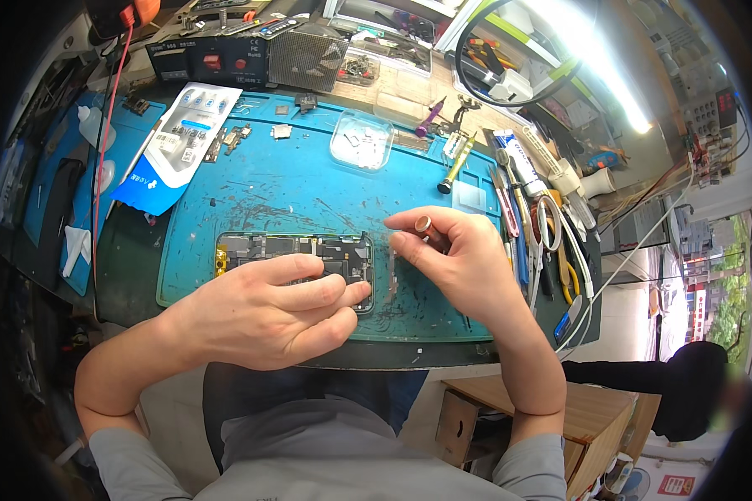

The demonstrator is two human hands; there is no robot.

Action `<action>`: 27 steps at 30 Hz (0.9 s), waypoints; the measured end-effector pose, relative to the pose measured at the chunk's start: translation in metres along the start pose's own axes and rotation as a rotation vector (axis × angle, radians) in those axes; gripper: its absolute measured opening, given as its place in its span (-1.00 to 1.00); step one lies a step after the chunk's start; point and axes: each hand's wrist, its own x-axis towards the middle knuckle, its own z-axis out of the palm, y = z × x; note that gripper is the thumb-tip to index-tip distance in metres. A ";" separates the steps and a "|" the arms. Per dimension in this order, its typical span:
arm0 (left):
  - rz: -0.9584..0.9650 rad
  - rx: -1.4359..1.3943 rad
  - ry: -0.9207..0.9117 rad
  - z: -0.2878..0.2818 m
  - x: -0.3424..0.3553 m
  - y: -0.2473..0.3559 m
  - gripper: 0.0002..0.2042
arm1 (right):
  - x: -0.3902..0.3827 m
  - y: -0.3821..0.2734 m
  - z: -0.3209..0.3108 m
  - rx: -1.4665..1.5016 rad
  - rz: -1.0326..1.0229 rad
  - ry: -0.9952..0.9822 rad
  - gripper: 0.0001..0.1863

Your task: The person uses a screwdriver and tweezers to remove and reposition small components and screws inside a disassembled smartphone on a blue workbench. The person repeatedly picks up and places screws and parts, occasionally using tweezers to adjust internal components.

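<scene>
An opened smartphone (263,245) lies on the blue work mat (259,179), its dark inner parts and a yellow strip at its left end showing. My left hand (263,309) is over its near side, fingers bent and closed on the phone; the thumb is hidden. To the right of the phone, my right hand (464,255) is raised over the mat. It is closed around a small screwdriver (424,225), of which mainly the round copper-coloured cap shows. Thumb and forefinger tips nearly meet; anything between them is too small to tell.
Behind the phone are a clear plastic tray (361,140) with small parts, a blue-and-silver packet (180,150) and a yellow-green screwdriver (457,164). Scissors (546,224) and other tools crowd the right side. A black box-shaped device (209,63) stands at the back left.
</scene>
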 end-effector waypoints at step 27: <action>-0.053 -0.023 -0.008 0.000 0.002 -0.004 -0.63 | -0.022 0.002 0.012 0.191 -0.761 0.063 -0.44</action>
